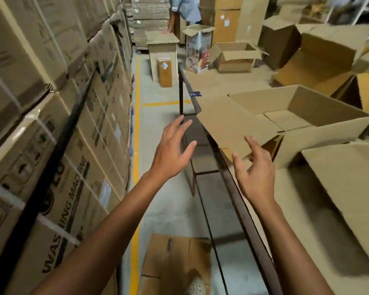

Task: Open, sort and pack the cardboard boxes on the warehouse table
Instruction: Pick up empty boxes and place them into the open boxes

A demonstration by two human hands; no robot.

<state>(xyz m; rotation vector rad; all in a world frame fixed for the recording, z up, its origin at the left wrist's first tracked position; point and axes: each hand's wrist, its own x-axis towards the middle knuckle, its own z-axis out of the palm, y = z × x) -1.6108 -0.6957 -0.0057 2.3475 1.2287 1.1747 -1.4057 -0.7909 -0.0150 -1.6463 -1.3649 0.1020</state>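
An open cardboard box (303,116) lies on the table (303,188), its near flap (232,124) jutting out past the table's left edge. My left hand (170,152) hovers open over the aisle, just left of that flap, fingers spread and touching nothing. My right hand (254,167) is open too, fingers apart, right below the flap's near edge; whether a fingertip touches the cardboard I cannot tell. Another open box (349,188) shows its flap at the near right.
Stacked washing-machine cartons (51,145) wall the left side of a narrow aisle with a yellow floor line (135,188). A flattened box (175,262) lies on the floor below. Several open boxes (234,56) crowd the far table. A person (185,11) bends at the aisle's end.
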